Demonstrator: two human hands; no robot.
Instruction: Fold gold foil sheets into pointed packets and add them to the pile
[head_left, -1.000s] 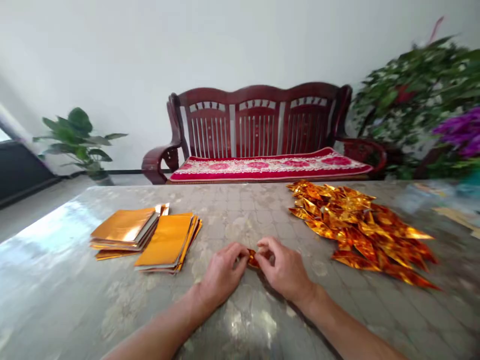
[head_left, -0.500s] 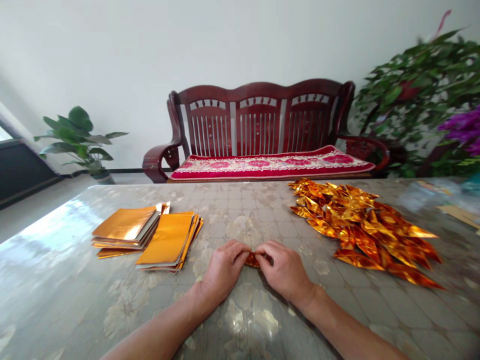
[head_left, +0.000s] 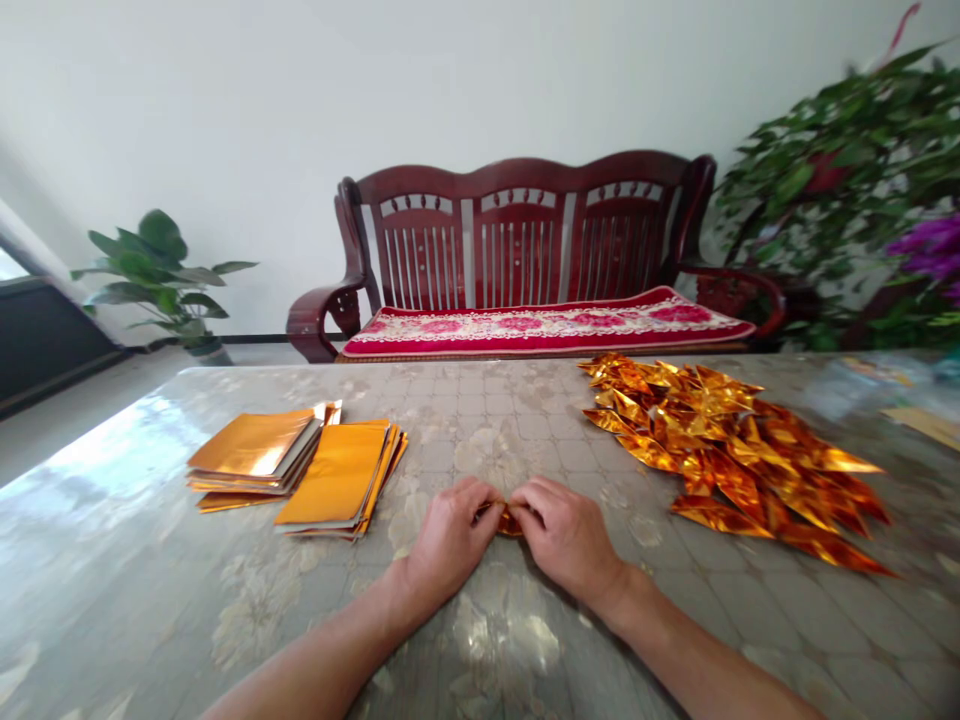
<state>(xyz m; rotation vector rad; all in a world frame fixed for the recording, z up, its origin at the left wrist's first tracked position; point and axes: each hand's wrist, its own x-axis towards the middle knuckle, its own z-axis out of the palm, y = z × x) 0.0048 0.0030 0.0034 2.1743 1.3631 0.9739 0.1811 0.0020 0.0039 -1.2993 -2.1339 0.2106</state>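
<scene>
Between my two hands is a small piece of gold foil paper [head_left: 510, 520], mostly covered by my fingers. My left hand [head_left: 457, 525] pinches its left end, thumb against fingers. On the other side my right hand [head_left: 566, 525] is closed on the right end in the same way. Both hands are low over the middle of the table. To the left lie two stacks of flat gold foil sheets, a farther stack [head_left: 251, 445] and a nearer stack [head_left: 334, 475]. A heap of folded, pointed gold foil pieces [head_left: 720, 440] is spread out at the right.
The patterned, glossy table [head_left: 480, 650] reaches across the view. Clear plastic wrapping [head_left: 862, 385] lies at its far right. Behind stand a dark red wooden bench [head_left: 517, 250] with a red floral cover [head_left: 555, 325], a potted plant [head_left: 161, 270] and a leafy plant [head_left: 847, 170].
My fingers have shifted slightly on the foil paper, and both hands still pinch it. The whole view has moved a little; the stacks and the heap look the same.
</scene>
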